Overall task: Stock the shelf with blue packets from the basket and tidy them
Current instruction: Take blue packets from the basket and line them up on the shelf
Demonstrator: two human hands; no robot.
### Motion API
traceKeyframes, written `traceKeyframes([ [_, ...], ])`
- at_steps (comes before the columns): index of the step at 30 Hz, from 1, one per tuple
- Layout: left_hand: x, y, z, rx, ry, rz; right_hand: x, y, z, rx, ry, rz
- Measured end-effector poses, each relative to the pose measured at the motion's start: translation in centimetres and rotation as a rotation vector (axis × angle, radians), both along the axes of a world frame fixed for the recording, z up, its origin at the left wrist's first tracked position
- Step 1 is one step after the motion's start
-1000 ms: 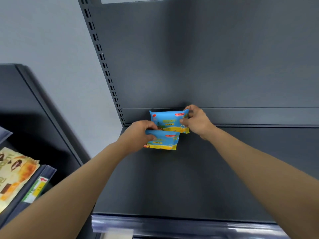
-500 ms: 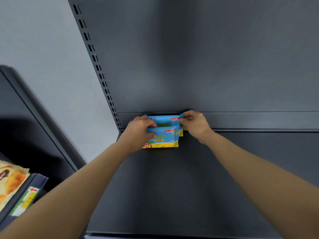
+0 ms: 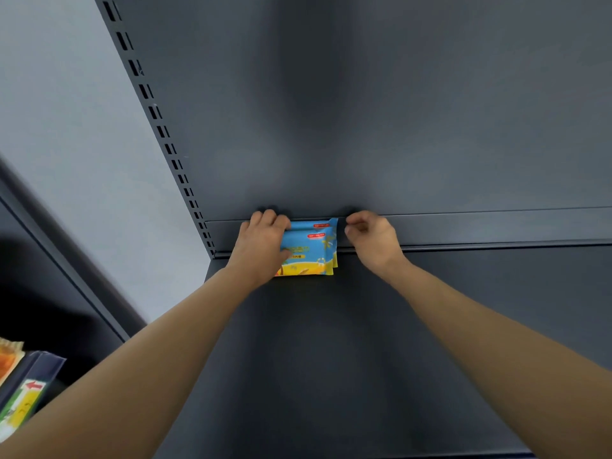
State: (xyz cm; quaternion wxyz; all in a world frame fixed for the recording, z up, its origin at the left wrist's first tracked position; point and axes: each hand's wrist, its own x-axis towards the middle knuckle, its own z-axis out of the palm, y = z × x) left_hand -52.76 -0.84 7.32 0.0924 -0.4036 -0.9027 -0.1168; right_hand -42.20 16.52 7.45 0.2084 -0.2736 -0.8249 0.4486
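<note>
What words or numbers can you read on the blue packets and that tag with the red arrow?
Red labels near the top of the blue plastic packets: too small to read.
Yellow characters on the front packet: blurred, and partly hidden by the left hand.
Print on the green and yellow shelf tag: blurred; only a red arrow pointing left is clear.
So no text here can be quoted.

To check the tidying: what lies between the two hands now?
The blue packets, in the head view: the left hand holds their left side, the right hand is beside their right edge.
</note>
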Motion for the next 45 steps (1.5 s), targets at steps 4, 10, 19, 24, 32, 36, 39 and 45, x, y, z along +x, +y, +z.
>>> traceKeyframes([
  [4,0.6,-0.1,-0.4,-0.031,0.068,0.04,1.4,-0.5,0.8,0.077,0.002,0.039],
  [10,2.4,-0.5,0.2,-0.033,0.061,0.052,4.1,-1.5,2.4,0.235,-0.065,0.096],
  [19,9.3,0.6,7.2,0.239,0.184,-0.053,10.2,-2.9,8.7,0.881,-0.079,0.1],
  [24,17.1,0.4,12.9,0.375,0.343,-0.107,16.6,-3.8,13.2,1.057,0.033,0.009],
  [32,34.9,-0.9,16.8,0.481,0.398,-0.175,33.2,-4.8,16.3,1.195,0.211,-0.084],
  [36,44.2,-0.1,15.3,0.473,0.353,-0.24,42.1,-4.1,15.1,1.203,0.169,-0.082],
  [39,49.5,0.8,12.8,0.446,0.294,-0.274,47.4,-3.1,13.1,1.172,0.077,-0.044],
  [45,54.6,2.1,5.8,0.256,0.077,-0.343,53.4,-1.1,6.6,1.092,-0.151,0.082],
])
